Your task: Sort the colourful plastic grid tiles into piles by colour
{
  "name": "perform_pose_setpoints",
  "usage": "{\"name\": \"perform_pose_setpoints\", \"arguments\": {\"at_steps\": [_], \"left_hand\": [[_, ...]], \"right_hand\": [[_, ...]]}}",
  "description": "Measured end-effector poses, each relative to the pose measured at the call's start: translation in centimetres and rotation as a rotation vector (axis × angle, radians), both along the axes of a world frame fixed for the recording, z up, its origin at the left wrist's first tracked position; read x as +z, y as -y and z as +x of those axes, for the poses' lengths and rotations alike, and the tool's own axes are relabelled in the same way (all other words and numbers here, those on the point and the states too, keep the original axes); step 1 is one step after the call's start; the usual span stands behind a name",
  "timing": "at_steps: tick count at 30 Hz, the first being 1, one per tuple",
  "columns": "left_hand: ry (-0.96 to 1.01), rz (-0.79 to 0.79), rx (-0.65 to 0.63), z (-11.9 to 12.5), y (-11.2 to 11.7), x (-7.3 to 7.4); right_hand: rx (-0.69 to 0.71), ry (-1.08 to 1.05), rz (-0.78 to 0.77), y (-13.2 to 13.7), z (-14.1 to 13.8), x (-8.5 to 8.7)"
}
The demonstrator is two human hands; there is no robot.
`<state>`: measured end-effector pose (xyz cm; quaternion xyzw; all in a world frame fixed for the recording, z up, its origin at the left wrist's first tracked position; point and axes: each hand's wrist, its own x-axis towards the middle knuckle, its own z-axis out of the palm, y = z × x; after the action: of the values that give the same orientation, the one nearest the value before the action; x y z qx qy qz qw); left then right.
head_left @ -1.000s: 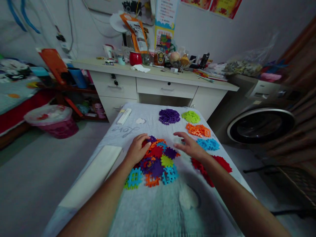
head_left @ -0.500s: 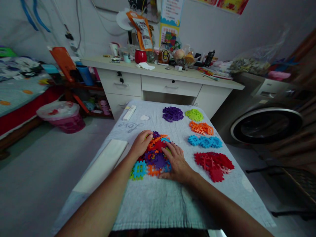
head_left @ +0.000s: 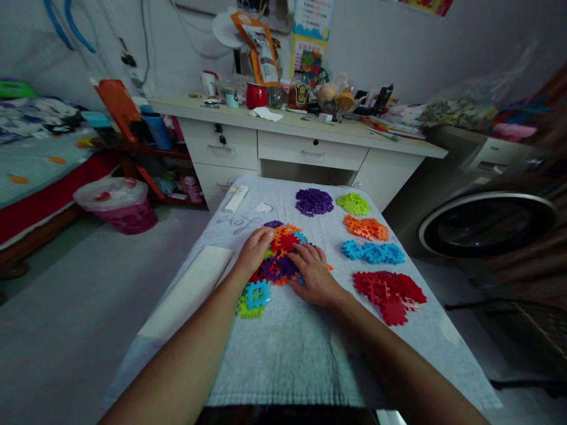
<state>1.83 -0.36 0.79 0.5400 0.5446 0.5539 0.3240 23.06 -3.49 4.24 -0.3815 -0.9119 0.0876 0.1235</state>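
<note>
A mixed pile of plastic interlocking building pieces (head_left: 283,251) in orange, red, purple, blue and green lies in the middle of the cloth. My left hand (head_left: 254,252) rests against the pile's left side, fingers stretched along it. On the right side, my right hand (head_left: 315,276) lies over the pieces with its fingers apart. Both hands are open, though what lies under the fingertips is hidden. A blue square piece (head_left: 257,294) overlaps a green piece (head_left: 249,310) at the pile's near left corner.
Single-colour heaps stand to the right: purple (head_left: 313,202), green (head_left: 353,203), orange (head_left: 365,228), blue (head_left: 372,252) and red (head_left: 390,295). A white box (head_left: 236,199) and a folded white cloth (head_left: 188,292) lie on the left. A cluttered desk (head_left: 312,156) stands behind the table.
Both hands have pushed the near part of the mixed pile away from me, drawing it together. The blue and green pieces at the near left corner now lie slightly apart. The view has shifted slightly.
</note>
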Motion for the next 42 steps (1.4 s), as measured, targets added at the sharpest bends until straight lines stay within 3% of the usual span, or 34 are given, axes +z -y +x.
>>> {"name": "perform_pose_setpoints", "arguments": {"at_steps": [4, 10, 14, 18, 24, 29, 34, 42], "left_hand": [[0.072, -0.002, 0.002, -0.1, -0.1, 0.2], [0.149, -0.022, 0.017, -0.6, 0.0, 0.5], [0.261, -0.027, 0.026, -1.2, -0.4, 0.0], [0.343, -0.068, 0.035, -1.3, -0.6, -0.4], [0.397, -0.075, 0.046, -1.1, -0.4, 0.0], [0.401, -0.044, 0.033, -1.1, -0.5, -0.2], [0.293, -0.010, 0.032, -1.0, -0.6, -0.5], [0.121, -0.011, 0.035, -0.3, 0.1, 0.7]], "right_hand": [[0.022, -0.052, 0.025, 1.8, -1.8, 0.7], [0.378, -0.103, 0.046, 4.5, -3.8, 0.4], [0.448, -0.060, 0.078, 5.3, -4.6, -0.6], [0.400, -0.072, 0.148, 5.0, -5.1, -1.7], [0.208, -0.136, 0.261, 3.4, -4.9, -2.9], [0.116, -0.172, 0.242, 2.4, -4.1, -2.5], [0.128, -0.178, 0.197, 2.3, -3.6, -1.8], [0.010, -0.134, 0.178, 2.4, -3.4, -1.6]]}}
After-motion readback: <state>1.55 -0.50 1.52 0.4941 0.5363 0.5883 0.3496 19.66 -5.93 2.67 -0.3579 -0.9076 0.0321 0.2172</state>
